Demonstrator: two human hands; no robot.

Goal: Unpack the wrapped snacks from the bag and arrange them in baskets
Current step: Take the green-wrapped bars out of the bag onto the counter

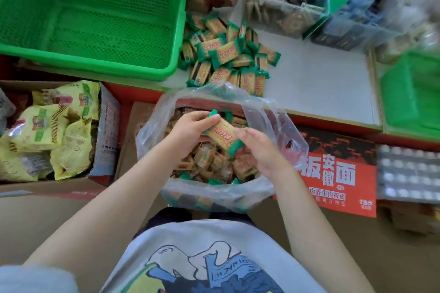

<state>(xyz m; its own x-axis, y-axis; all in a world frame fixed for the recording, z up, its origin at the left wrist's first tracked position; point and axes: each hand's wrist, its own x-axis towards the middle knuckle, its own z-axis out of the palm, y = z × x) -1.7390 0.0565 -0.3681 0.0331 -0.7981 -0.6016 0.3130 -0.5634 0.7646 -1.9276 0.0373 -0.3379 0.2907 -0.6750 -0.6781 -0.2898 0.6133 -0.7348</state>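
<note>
A clear plastic bag (273, 126) full of green-ended wrapped snacks stands open in front of me. Over its mouth both hands hold a small stack of wrapped snacks (222, 134). My left hand (190, 126) grips the stack's upper end. My right hand (259, 147) curls around its lower end. A loose pile of the same snacks (228, 59) lies on the white shelf beyond the bag. A large green basket (95, 19) with nothing inside sits at the upper left, beside that pile.
A cardboard box with yellow snack packs (52, 131) stands to the left. A red printed carton (333, 171) lies right of the bag. Another green basket (412, 95) is at the right edge, and clear bins of other snacks (278, 0) stand behind the shelf.
</note>
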